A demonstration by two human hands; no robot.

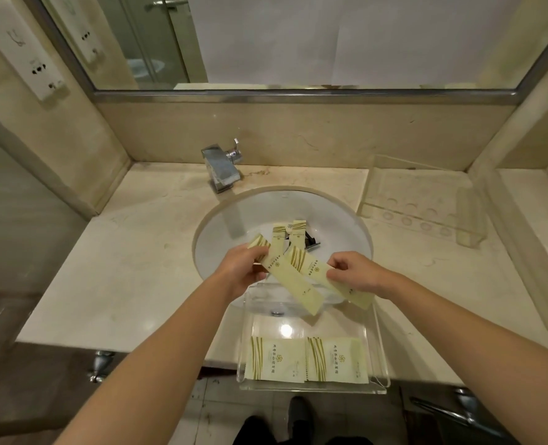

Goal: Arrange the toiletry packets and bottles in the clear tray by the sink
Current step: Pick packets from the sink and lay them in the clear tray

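Note:
A clear tray (380,345) rests across the sink's front edge. Two square cream packets (277,358) (338,359) lie side by side at its near end. My left hand (243,268) grips long cream packets (295,284) above the basin, fanned out. My right hand (356,273) pinches another long packet (319,271) that slants down to the right. More long packets (296,234) and a black item (311,242) lie in the sink behind my hands.
The white sink basin (227,232) sits in a marble counter (138,268) with a chrome tap (223,170) behind it. A second clear holder with round holes (423,207) stands at the right back. A mirror (298,43) fills the wall.

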